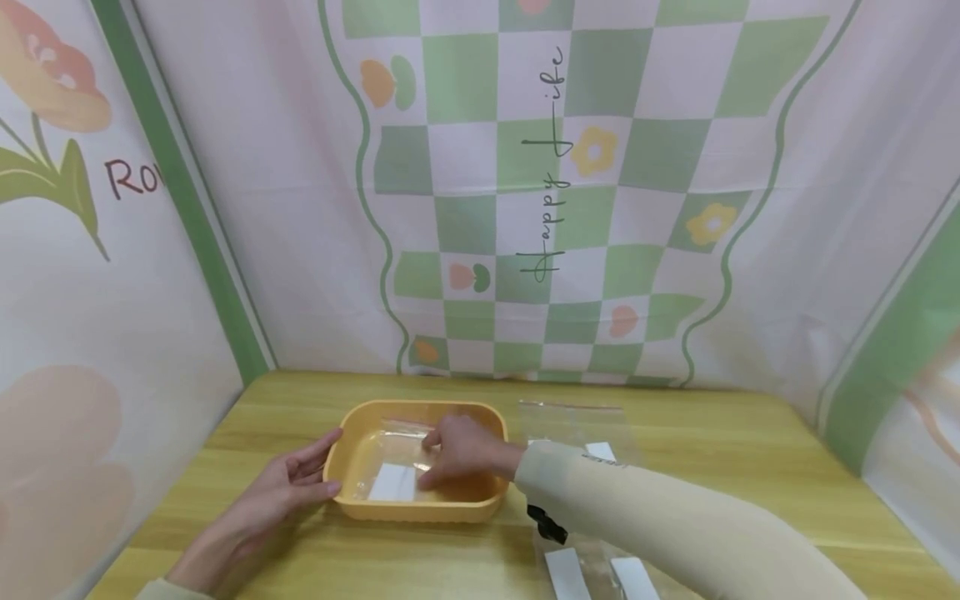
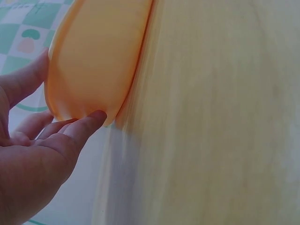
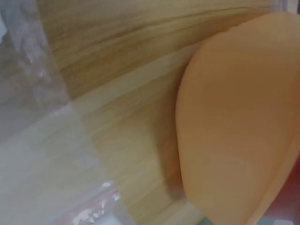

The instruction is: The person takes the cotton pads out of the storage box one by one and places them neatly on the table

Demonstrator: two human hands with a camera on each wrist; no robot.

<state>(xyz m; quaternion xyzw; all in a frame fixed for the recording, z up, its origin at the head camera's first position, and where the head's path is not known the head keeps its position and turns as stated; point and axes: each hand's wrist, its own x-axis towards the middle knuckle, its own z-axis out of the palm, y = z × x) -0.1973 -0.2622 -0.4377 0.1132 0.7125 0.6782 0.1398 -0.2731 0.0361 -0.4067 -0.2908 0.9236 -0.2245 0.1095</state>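
Table (image 1: pixel 420 571) work seems partly done: one bag (image 1: pixel 392 483) lies in our tub (image 1: pixel 416 512), left hand (image 1: pixel 281 492) gripping its nine-o'clock end, right hand's (image 1: pixel 468 450) pinch unclear, other bags (image 1: pixel 567 575) left outside at three to four o'clock.

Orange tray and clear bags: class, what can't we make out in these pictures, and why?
Head view: some fingers of the right hand, hidden by the hand itself.
Head view: parts of the clear bags beside the orange tray, covered by the right sleeve or cut off by the bottom edge.
Head view: the sleeve print, too small to read.
Right wrist view: the tray's inside, hidden by its wall.
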